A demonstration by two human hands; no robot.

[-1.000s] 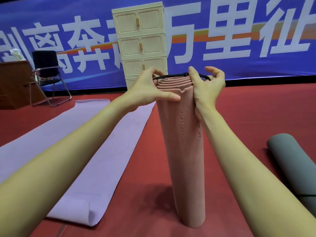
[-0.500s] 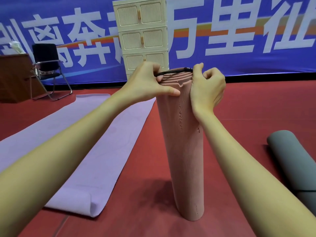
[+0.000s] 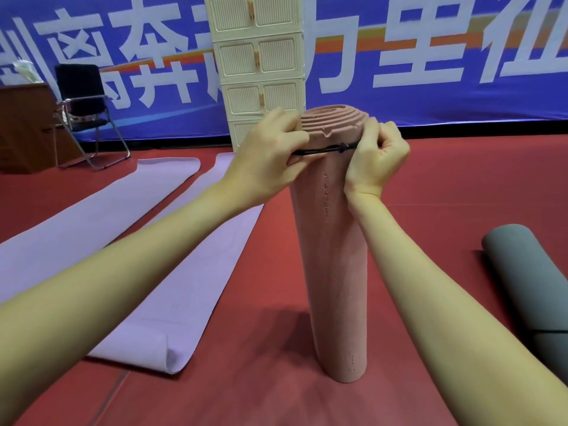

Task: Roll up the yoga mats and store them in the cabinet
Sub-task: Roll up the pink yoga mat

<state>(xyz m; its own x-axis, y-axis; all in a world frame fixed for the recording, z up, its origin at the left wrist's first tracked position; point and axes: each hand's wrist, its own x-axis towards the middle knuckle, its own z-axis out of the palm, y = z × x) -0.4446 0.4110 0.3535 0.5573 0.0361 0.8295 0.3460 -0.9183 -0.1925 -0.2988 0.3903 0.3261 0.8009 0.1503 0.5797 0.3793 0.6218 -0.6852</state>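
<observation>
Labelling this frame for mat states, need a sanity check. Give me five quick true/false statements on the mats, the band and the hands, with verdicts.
1. The pink mat stands upright on the floor. True.
2. The black band lies on the floor. False: it circles the pink mat just below its top end, held by both hands.
3. The left hand and right hand each grip the band. True.
4. The grey mat is spread flat. False: it is rolled, lying on the floor at right.
5. The purple mats are rolled up. False: both lie unrolled at left.
</observation>
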